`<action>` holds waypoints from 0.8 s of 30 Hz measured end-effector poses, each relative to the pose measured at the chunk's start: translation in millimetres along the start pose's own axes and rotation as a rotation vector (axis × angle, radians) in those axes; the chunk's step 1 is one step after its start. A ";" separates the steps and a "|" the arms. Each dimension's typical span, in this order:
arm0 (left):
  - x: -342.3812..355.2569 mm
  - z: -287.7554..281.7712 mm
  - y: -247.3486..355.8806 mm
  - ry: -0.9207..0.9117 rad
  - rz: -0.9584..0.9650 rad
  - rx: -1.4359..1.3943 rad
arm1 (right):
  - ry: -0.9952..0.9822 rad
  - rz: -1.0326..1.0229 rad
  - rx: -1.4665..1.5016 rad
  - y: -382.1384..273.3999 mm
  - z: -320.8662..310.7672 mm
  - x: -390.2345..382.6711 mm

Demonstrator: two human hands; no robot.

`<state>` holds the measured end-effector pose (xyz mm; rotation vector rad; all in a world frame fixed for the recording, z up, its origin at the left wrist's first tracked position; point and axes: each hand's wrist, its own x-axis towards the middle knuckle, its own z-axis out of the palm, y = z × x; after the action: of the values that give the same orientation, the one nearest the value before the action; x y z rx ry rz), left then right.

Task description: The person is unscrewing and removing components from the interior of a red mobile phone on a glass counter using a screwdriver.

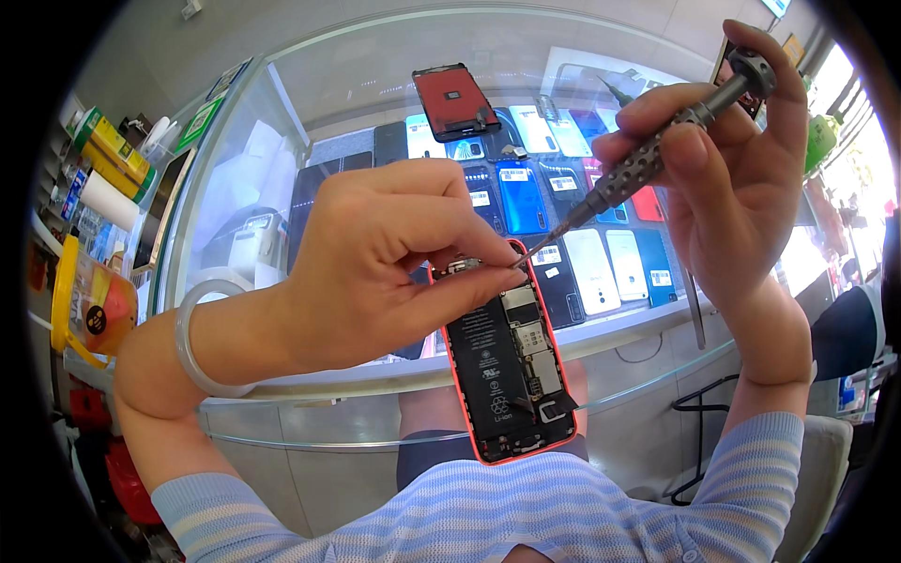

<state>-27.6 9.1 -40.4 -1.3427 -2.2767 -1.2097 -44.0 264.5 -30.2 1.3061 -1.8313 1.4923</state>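
An opened smartphone with a red frame point(493, 375) lies below my hands, its black battery and metal shields showing. Over its top end, my left hand point(399, 258) is closed, thumb and forefinger pinched at the screwdriver's tip; whatever lies between them is too small to make out. My right hand point(727, 155) grips a grey screwdriver point(648, 159) with a perforated handle, slanting down to that pinch. A thin metal tool, perhaps tweezers point(694, 314), also sticks out below the right hand. Farther off, a detached dark red phone panel point(455, 101) rests on the glass.
Under the glass counter point(375, 377) several phones lie in rows, among them a blue phone point(523, 199). At the left stand a yellow-lidded container point(94, 300), a white roll point(110, 201) and a yellow-green canister point(113, 155). A curved glass edge point(328, 441) crosses before my lap.
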 end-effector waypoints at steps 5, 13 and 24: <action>-2.3 1.3 1.6 -0.004 -0.104 -0.098 | -0.061 -0.109 -0.028 -3.5 -0.9 0.6; -0.6 2.1 -0.8 -0.068 -0.115 -0.127 | -0.149 -0.135 -0.092 -7.0 -13.2 -0.9; -3.3 7.3 -3.3 -0.320 0.357 0.019 | -0.926 0.029 0.223 -28.1 -27.0 35.6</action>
<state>-27.1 11.7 -48.6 -1.9508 -2.0999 -0.9054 -42.0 276.3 21.2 2.3614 -2.2238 1.2021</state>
